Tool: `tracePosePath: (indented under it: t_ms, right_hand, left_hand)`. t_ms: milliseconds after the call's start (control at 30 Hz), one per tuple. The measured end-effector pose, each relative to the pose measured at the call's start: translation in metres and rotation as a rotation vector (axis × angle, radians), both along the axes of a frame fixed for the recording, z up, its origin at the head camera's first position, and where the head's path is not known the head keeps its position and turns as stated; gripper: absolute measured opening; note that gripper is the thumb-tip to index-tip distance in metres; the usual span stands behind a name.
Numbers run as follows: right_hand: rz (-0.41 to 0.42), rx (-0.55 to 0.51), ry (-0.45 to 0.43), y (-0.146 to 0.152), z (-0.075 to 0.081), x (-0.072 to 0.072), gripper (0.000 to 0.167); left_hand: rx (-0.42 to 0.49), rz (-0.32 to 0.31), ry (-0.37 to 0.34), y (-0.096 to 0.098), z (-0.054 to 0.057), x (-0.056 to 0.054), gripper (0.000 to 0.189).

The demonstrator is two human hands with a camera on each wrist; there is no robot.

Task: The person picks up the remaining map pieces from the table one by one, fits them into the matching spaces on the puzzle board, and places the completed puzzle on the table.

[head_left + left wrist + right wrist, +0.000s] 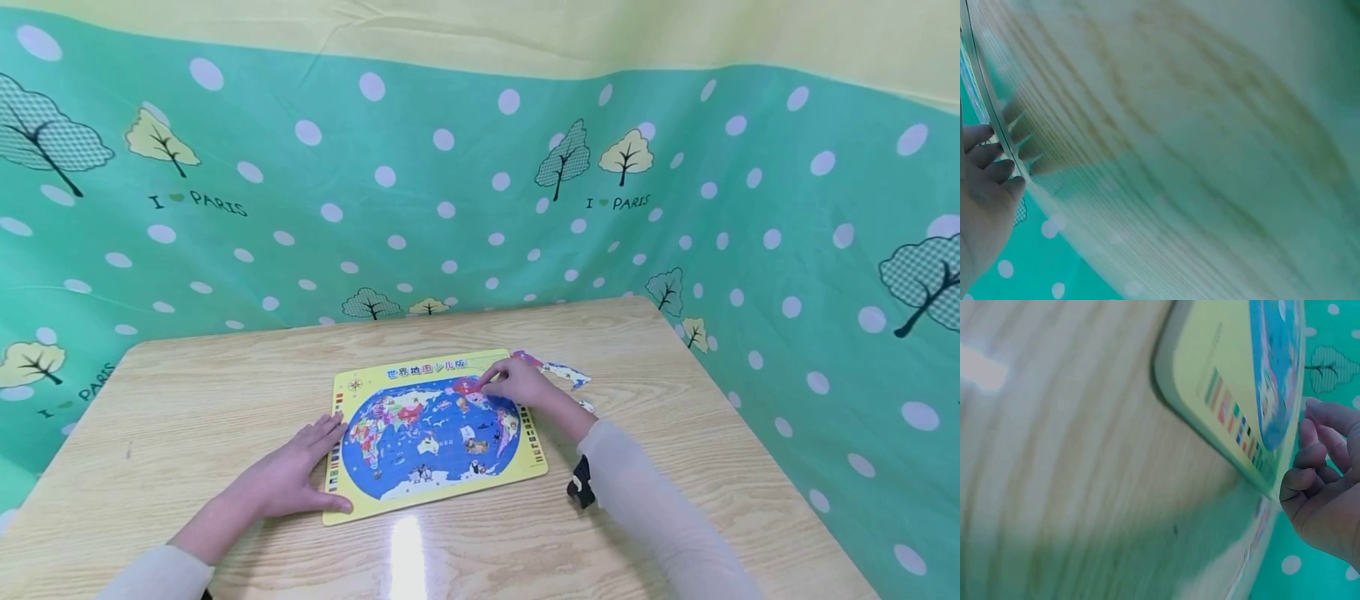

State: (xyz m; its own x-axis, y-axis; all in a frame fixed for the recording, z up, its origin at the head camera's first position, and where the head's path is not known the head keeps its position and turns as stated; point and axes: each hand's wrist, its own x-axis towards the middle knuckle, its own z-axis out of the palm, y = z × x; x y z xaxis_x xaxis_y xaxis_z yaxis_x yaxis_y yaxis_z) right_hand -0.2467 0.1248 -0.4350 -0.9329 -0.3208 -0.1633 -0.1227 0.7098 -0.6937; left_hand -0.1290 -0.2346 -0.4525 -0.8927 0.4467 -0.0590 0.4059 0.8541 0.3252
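Observation:
A yellow-bordered world map puzzle board (442,492) lies on the table, tilted slightly in the head view. My left hand (296,471) rests at its left edge, fingers extended over the border and thumb on the lower left corner. In the left wrist view, the fingers (997,172) lie along the board's edge. My right hand (525,387) is over the map's upper right, its thumb and index finger pinching at a small red puzzle piece (465,386). The right wrist view shows the other fingers (1302,478) curled; the piece is hidden there.
Loose puzzle pieces (567,373) lie on the wooden table (217,392) beyond the board's upper right, one partly behind my right forearm. A black strap device (580,485) is on the right wrist. A green dotted curtain (420,200) stands behind and to the right.

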Motion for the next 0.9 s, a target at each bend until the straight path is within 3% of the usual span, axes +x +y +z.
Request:
tracePosePath:
  t_ms: [400, 900]
  right_hand:
    - [-0.118, -0.046, -0.012, 0.028, 0.012, -0.008, 0.020]
    - [-0.274, -0.021, -0.006, 0.067, 0.007, -0.021, 0.024]
  left_hand:
    - [0.007, -0.007, 0.013, -0.001, -0.002, 0.000, 0.120]
    - [0.001, -0.005, 0.013, -0.001, -0.003, -0.001, 0.120]
